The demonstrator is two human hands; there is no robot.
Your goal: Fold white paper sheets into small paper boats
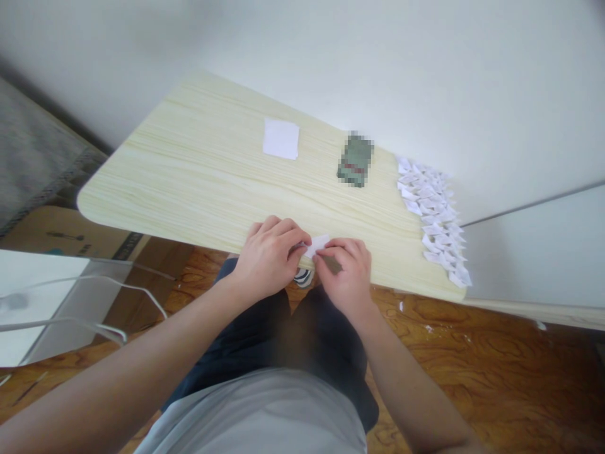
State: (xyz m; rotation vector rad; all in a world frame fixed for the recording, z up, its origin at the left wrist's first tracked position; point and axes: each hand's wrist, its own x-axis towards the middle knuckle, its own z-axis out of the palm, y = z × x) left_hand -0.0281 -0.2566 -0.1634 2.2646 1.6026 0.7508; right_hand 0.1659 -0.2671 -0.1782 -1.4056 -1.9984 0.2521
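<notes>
A small piece of white paper (317, 244) is pinched between my two hands at the front edge of the pale wooden table (189, 170). My left hand (271, 258) grips its left end between thumb and forefinger. At its right end, my right hand (347, 271) is closed on it, thumb against the fingers. The paper looks folded, though the fingers hide part of it. Beyond my hands lies a flat stack of square white paper (281, 139). Along the table's right end sit several folded white paper pieces (430, 208) in close rows.
A pixelated green object (355, 159) lies near the table's back edge, against the white wall (378, 57). At lower left are a cardboard box (70, 233), a white surface (38, 296) and white cables (137, 287). Paper scraps (429, 328) dot the wooden floor.
</notes>
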